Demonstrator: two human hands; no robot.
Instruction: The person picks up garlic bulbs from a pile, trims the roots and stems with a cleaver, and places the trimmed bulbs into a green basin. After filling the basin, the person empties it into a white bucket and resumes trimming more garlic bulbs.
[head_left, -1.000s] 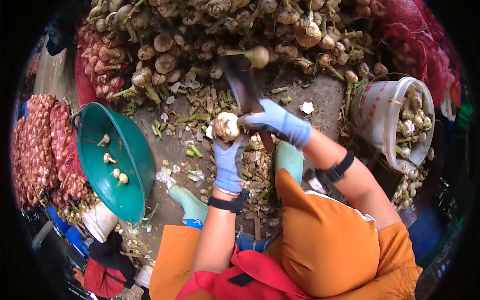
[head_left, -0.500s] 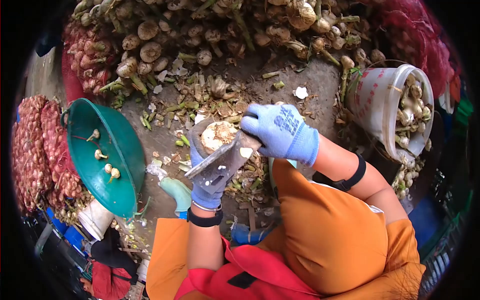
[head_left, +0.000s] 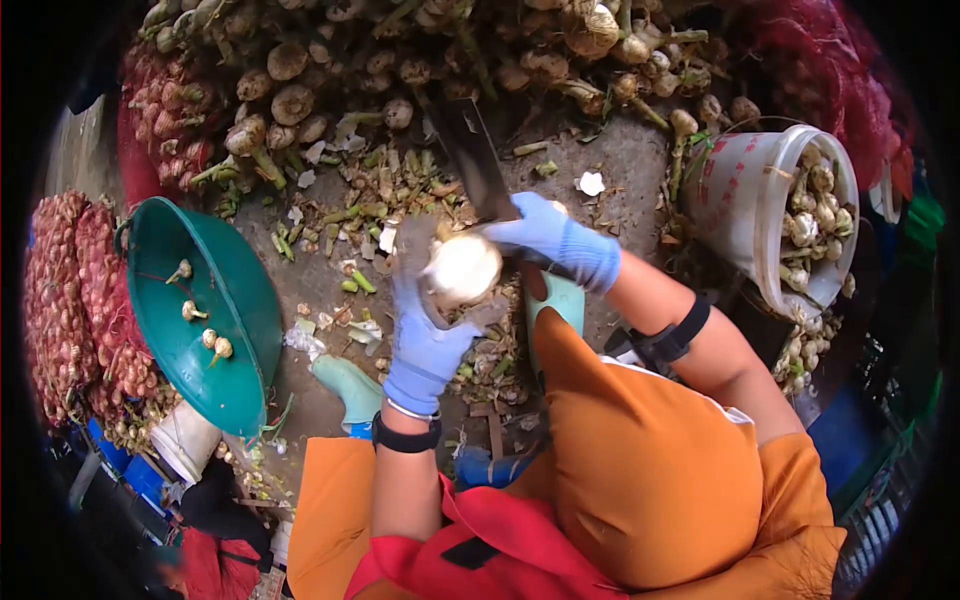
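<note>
My left hand [head_left: 425, 345], in a light blue glove with dirty grey fingers, is wrapped round a garlic bulb [head_left: 465, 268]. The bulb's pale, whitish face is turned up and slightly blurred. Just to the right, my right hand [head_left: 548, 238], gloved in the same blue, grips a broad-bladed knife [head_left: 475, 160]. Its dark blade points up and away from me, apart from the bulb and smeared by motion. The knife's handle is mostly hidden in my fist. Below both hands lie cut stalks and peelings [head_left: 490, 350] on the ground.
A heap of garlic with stems [head_left: 380, 60] spans the far side. On the left, a green basin [head_left: 205, 330] holds several bulbs, near red net sacks [head_left: 60, 290]. At right, a tilted white bucket [head_left: 735, 195] contains garlic. Another person's red clothing [head_left: 215, 565] shows at lower left.
The knife has swung off the bulb, from pointing down-left across it to pointing up and away. The bulb's upper face looks whiter than its brownish surface before.
</note>
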